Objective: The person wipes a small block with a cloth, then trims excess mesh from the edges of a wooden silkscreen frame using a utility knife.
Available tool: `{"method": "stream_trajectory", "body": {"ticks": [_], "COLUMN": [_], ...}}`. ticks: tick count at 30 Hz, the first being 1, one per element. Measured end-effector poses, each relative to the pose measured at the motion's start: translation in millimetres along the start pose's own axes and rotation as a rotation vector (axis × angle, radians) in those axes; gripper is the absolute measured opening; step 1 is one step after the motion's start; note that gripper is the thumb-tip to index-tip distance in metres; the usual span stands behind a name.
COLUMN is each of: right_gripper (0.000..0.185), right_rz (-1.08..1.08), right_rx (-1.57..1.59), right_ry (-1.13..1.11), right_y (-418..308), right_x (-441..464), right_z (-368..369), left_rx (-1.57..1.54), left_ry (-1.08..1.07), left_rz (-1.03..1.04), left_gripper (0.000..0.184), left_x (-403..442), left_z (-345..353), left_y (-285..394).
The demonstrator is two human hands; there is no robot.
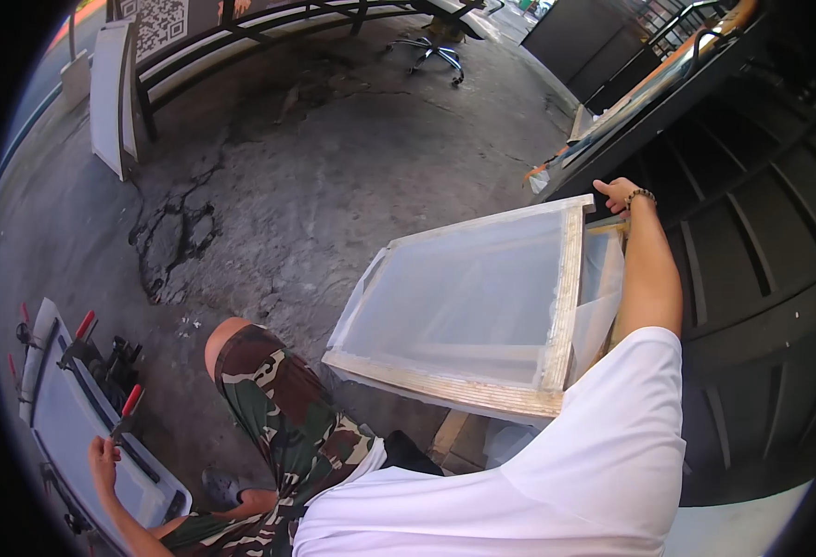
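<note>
while reaching wide to both sides, keeping the right hand (615, 193) out by the far corner of a mesh frame (468, 292), with thumb standing apart from the fingers and aimed at the wood; cannot tell whether gripping an edge or resting just beside it. on the opposite side, with the left hand (103, 455) curled near the lower end of a red handle (131, 399); cannot tell whether pinching it or stopping just short. apparently stretched this way to reach two separate pieces from one low spot. to the right of the bare knee (227, 345), mesh frame tilted slightly, flat face up, above a wooden block (453, 436) and some crumpled plastic (512, 444), perhaps raised to keep the mesh off rough ground. along its right edge, beneath the outstretched arm, a loose sheet (601, 288), easy to catch in a sideways move. down by the left hand, a pale panel (83, 404) ringed with clamps, probably placed at the rim to leave the middle untouched; handles jutting out, so tight for fingers there. close on the right, a dark shutter (751, 251), leaving little elbow room. ahead, far more space for swinging or turning, over the cracked floor (334, 186), out toward a wheeled chair (437, 60) and, farther left, a white board (109, 102) on end.
</note>
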State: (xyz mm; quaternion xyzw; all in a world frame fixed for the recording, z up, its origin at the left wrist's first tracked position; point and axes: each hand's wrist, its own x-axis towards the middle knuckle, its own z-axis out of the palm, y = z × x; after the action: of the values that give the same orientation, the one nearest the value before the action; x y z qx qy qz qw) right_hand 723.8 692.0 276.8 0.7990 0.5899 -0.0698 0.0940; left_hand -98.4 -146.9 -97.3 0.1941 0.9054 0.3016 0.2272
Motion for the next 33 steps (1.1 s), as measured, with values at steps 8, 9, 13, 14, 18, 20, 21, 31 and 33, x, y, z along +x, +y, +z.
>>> {"method": "stream_trajectory", "body": {"ticks": [8,9,13,14,18,20,21,31,33], "right_gripper": [0.069,0.064,0.037,0.030,0.023,0.023,0.023,0.028,0.030], "right_rz": [-0.117,-0.105,-0.198,-0.274,-0.328,-0.329,-0.383,-0.893,-1.023], "right_rx": [-0.177,-0.154,0.004,0.096,0.320,0.426,0.440,0.391,0.307], "right_ry": [0.121,0.108,0.178,0.245,0.165,0.263,0.223,0.462,0.534], "right_y": [-29.7,-33.5,-38.6,-44.4,-79.2,-104.5,-113.4,-272.8,-294.1], "right_x": [9.3,9.0,10.0,15.1,8.8,-0.1,8.1,-189.7,-220.8], "right_z": [32.5,32.7,30.9,34.8,11.6,2.5,-11.2,-73.2,-87.8], "left_rx": [-0.024,-0.043,-0.073,-0.062,0.012,0.059,0.016,0.050,0.070], "left_ry": [0.006,0.017,0.001,-0.010,-0.048,-0.054,-0.054,-0.065,-0.073], "left_rz": [0.126,0.124,0.137,0.138,0.121,0.110,0.111,0.124,0.135], "left_gripper": [0.022,0.020,0.017,0.015,0.016,0.018,0.019,0.023,0.026], "left_x": [-2.6,-6.0,-3.0,-6.7,-29.8,-40.8,-44.3,-84.9,-92.0], "left_z": [2.6,2.2,-1.3,-1.4,-12.0,-16.4,-18.2,-40.2,-39.1], "left_y": [5.8,11.9,14.2,23.1,81.5,102.2,104.0,121.6,125.5]}}
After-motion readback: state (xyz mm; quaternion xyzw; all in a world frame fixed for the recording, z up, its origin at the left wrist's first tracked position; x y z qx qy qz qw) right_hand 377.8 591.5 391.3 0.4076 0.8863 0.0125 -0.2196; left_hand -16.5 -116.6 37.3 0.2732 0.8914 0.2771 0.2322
